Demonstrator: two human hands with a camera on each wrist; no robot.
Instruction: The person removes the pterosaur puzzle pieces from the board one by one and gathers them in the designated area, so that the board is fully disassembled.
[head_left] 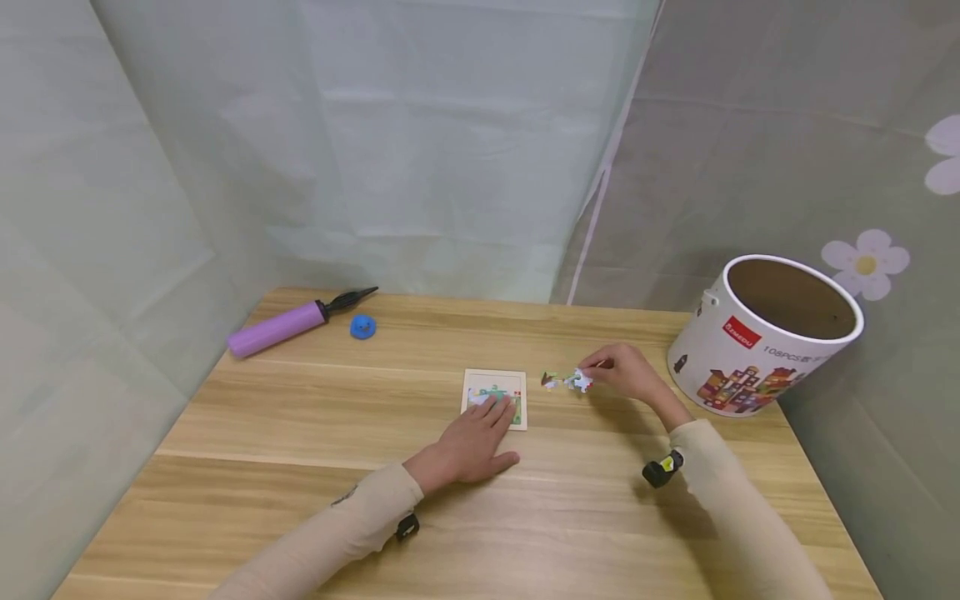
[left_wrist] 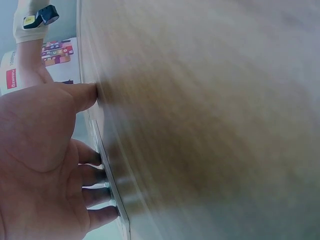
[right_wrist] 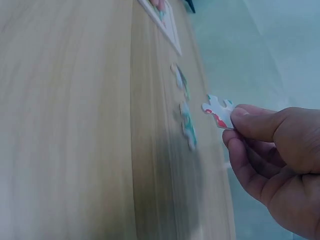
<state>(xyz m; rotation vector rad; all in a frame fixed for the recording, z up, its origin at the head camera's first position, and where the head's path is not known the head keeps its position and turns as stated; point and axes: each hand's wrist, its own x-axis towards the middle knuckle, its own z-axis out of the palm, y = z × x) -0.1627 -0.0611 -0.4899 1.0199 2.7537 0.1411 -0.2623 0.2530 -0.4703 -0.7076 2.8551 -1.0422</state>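
My left hand (head_left: 474, 440) rests with extended fingers on a small square puzzle board (head_left: 521, 380), covering part of its picture. Seen from the left wrist, the fingertips (left_wrist: 106, 215) lie over the board's edge, and the thumb is spread away from it. My right hand (head_left: 628, 372) pinches a jigsaw puzzle piece (right_wrist: 218, 112) between thumb and fingers; the piece is white with a red patch. Below it in the right wrist view, a loose puzzle piece (right_wrist: 188, 126) and another loose piece (right_wrist: 179, 79) lie on the table, to the right of the board.
A large white bucket (head_left: 693, 367) with printed buildings stands at the table's right. At the far left lie a purple hand pump (head_left: 277, 328) with a black nozzle and a small blue round object (head_left: 363, 326). Curtains hang behind the wooden table (head_left: 315, 425).
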